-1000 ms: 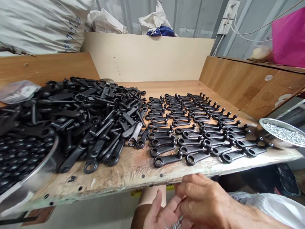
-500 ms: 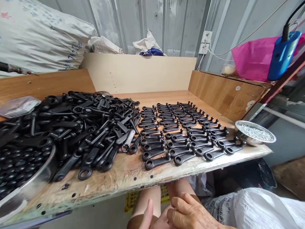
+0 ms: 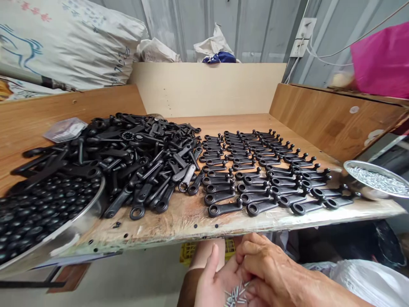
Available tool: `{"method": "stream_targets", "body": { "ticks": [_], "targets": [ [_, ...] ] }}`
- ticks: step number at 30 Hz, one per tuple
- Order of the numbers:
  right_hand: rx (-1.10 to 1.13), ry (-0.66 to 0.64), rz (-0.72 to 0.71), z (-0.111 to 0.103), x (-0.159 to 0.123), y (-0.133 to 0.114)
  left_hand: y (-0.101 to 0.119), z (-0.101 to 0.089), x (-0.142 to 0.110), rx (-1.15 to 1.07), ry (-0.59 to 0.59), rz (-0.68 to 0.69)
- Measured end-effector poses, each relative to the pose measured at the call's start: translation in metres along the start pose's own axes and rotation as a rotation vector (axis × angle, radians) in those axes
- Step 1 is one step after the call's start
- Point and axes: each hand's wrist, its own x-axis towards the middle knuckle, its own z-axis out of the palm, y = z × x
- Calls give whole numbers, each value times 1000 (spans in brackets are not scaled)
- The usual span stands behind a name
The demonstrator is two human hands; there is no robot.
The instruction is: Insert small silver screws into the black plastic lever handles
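My left hand (image 3: pixel 214 279) is palm up below the table's front edge, thumb raised, with a small heap of silvery metal pins (image 3: pixel 235 295) in its cupped palm. My right hand (image 3: pixel 266 264) lies over the left fingers, its own fingers curled against the palm near the pins. Whatever sits between its fingertips is hidden. Beyond the hands, rows of black crank handles (image 3: pixel 225 207) lie on the table, each with a ring at one end and a small ball-topped stub at the other.
A big pile of loose black crank handles (image 3: pixel 150 157) covers the table's left side. A metal bowl (image 3: pixel 96 204) of shiny black knobs stands front left. Another metal bowl (image 3: pixel 354 181) of metal pins sits at the right edge. Wooden boards (image 3: pixel 211 89) wall the back and sides.
Both hands have risen towards the table edge, and the pins in my left palm now show. The view has shifted left, so the table contents appear farther right.
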Motion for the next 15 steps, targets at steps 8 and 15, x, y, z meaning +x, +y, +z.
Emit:
{"method": "stream_targets", "body": {
  "ticks": [8,15],
  "targets": [
    [176,62,16,-14,-2,5,7,4,8,-67,7,-32],
    [82,341,-58,-78,16,23,-2,-1,58,249,-56,-280]
  ]
}}
